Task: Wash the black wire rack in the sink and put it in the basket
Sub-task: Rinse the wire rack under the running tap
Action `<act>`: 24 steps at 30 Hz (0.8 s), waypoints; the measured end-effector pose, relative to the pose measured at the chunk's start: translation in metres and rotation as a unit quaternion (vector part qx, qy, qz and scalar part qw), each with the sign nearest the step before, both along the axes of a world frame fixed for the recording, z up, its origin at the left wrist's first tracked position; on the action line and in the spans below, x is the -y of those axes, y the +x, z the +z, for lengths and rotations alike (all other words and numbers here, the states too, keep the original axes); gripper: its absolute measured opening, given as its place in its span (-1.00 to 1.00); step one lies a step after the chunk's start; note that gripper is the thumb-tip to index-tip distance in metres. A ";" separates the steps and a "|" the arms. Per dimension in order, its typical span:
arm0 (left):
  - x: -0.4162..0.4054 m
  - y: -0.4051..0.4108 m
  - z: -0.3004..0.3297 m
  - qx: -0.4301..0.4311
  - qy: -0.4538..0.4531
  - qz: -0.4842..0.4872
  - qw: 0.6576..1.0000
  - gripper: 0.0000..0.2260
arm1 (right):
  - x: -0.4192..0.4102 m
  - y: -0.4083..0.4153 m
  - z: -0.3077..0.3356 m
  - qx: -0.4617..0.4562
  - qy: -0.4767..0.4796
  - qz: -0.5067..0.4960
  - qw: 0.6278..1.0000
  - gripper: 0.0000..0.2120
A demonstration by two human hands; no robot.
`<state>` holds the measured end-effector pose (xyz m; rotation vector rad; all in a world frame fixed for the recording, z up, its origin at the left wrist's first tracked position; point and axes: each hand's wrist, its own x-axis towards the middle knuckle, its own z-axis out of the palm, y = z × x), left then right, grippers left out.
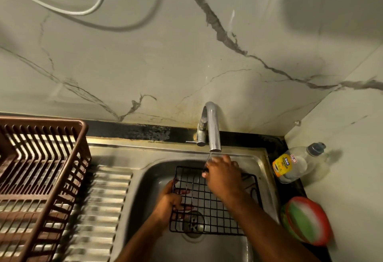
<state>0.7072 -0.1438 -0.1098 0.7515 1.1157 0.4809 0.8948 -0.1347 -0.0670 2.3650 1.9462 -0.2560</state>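
The black wire rack point(209, 205) lies roughly flat over the steel sink point(149, 179), above the drain. My left hand point(167, 201) grips its left edge, fingers curled under the grid. My right hand point(221, 176) rests on the rack's far edge, right beneath the tap's spout point(214, 133), where a thin stream of water falls onto it. Its fingers are bent on the wires; whether they clamp the rack is unclear. The brown plastic basket point(83, 135) stands on the left.
A ribbed steel drainboard point(99, 210) lies between basket and sink. On the right ledge stand a clear dish-soap bottle point(294, 164) and a red and green round tub point(306, 220). The marble wall rises close behind the tap.
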 end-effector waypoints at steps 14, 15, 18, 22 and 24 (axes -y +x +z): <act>-0.006 0.000 -0.006 0.032 0.012 0.062 0.998 -0.34 | -0.012 -0.018 -0.012 -0.286 -0.069 -0.008 0.956 -0.59; -0.007 -0.004 -0.007 0.033 0.013 0.071 0.997 -0.33 | -0.009 -0.009 -0.012 -0.266 -0.057 -0.032 0.962 -0.63; -0.009 -0.016 -0.010 0.043 0.003 0.113 0.993 -0.34 | -0.002 0.020 -0.008 -0.173 -0.021 -0.134 0.976 -0.75; -0.007 -0.013 -0.011 0.038 -0.003 0.124 0.991 -0.48 | -0.005 0.015 0.008 -0.063 -0.050 -0.132 0.988 -0.83; -0.003 -0.005 -0.011 0.038 -0.015 0.121 0.992 -0.49 | -0.010 -0.005 0.013 -0.050 -0.067 -0.051 0.995 -0.86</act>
